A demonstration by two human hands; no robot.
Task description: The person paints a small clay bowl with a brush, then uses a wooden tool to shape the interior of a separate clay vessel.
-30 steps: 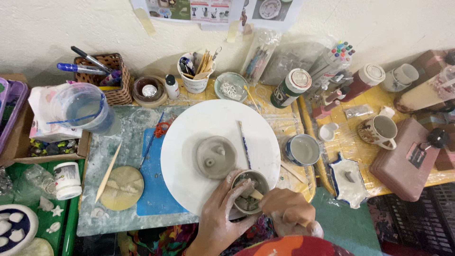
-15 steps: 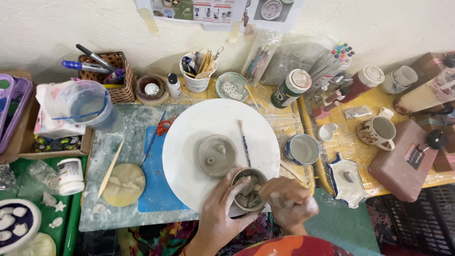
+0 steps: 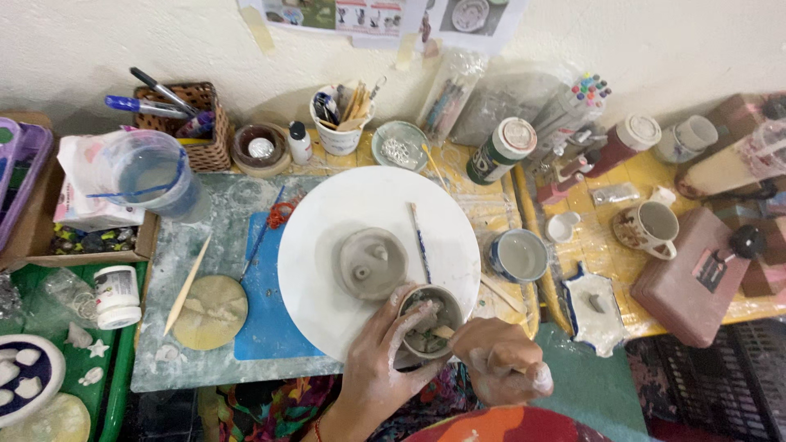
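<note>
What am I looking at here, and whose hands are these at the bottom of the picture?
No machine here: a camera worn on a person's head looks down at their own two hands. The left hand cups a small clay bowl at the edge of a round white board. The right hand holds a thin wooden tool dipped into the bowl. A grey clay lid and a brush lie on the board. Around it stand a water cup, paint bottles and a mug.

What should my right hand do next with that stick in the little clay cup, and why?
Probably keep stirring with the stick: its tip sits in the lumpy grey mix inside the small cup, which the left hand steadies on the white disc; the right hand grips it.
</note>
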